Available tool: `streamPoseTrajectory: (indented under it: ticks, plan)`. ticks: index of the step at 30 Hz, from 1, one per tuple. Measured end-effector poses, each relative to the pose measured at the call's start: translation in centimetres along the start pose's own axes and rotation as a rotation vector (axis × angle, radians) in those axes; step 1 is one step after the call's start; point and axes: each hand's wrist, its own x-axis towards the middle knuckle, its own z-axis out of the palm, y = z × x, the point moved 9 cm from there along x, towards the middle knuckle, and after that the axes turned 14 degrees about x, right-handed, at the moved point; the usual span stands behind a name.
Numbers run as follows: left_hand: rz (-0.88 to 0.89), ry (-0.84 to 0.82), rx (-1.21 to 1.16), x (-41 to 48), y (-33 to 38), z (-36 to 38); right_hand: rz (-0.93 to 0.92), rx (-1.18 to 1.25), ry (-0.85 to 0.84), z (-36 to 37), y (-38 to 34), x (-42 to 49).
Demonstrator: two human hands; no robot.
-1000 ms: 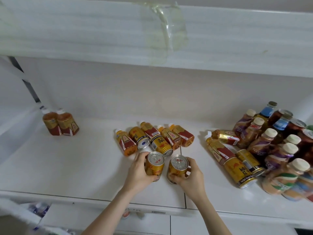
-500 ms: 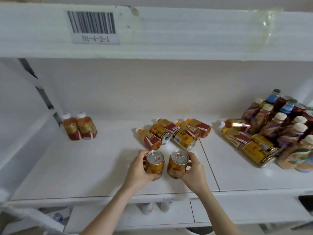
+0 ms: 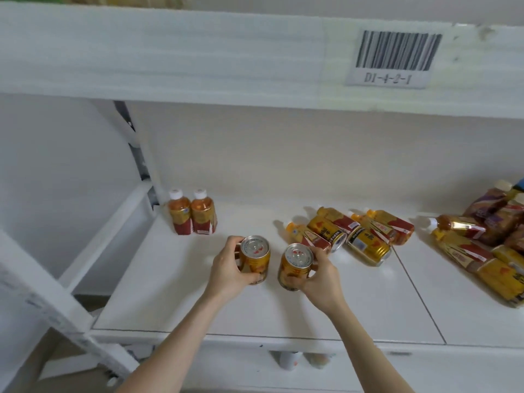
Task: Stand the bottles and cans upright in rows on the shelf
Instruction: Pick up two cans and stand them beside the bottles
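Each of my hands holds an upright gold can over the white shelf (image 3: 175,302). My left hand (image 3: 231,268) wraps the left gold can (image 3: 255,258); my right hand (image 3: 319,275) wraps the right gold can (image 3: 296,266). A small gap separates the two cans. Two tea bottles (image 3: 191,212) with white caps stand upright side by side at the shelf's back left corner. To the right of my hands, several bottles and gold cans (image 3: 351,231) lie on their sides in a cluster.
Another heap of lying bottles and cans (image 3: 482,251) fills the right end of the shelf. The upper shelf edge (image 3: 198,58) with a barcode label (image 3: 394,59) hangs overhead. A white upright post (image 3: 141,154) and slanted brace (image 3: 51,304) bound the left side.
Both hands have carried the two cans leftward along the shelf, away from the lying cluster and closer to the two standing bottles. The cans are now a little further apart.
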Motion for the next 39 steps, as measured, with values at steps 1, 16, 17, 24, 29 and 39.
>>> streamPoseTrajectory:
  ticks: [1,16,17,24,29,39]
  plan:
    - [-0.011,0.003,0.002,0.6,-0.8,-0.7,0.003,0.006,-0.005,1.0,-0.2,0.4]
    - [0.042,-0.001,0.042,9.0,-8.1,-3.3,0.075,-0.005,0.109,9.9,-0.9,7.7]
    - [0.043,0.015,0.011,9.3,-8.2,-3.1,0.079,-0.014,0.105,10.1,-0.6,8.3]
    - [-0.017,0.265,-0.019,9.9,-8.7,-3.1,0.071,-0.036,0.041,11.1,0.5,11.6]
    - [-0.047,0.325,0.079,10.4,-9.1,-2.7,0.062,-0.040,-0.006,11.9,0.4,13.5]
    - [-0.122,0.270,0.057,11.5,-9.5,-2.0,0.061,0.006,-0.065,12.9,0.8,15.1]
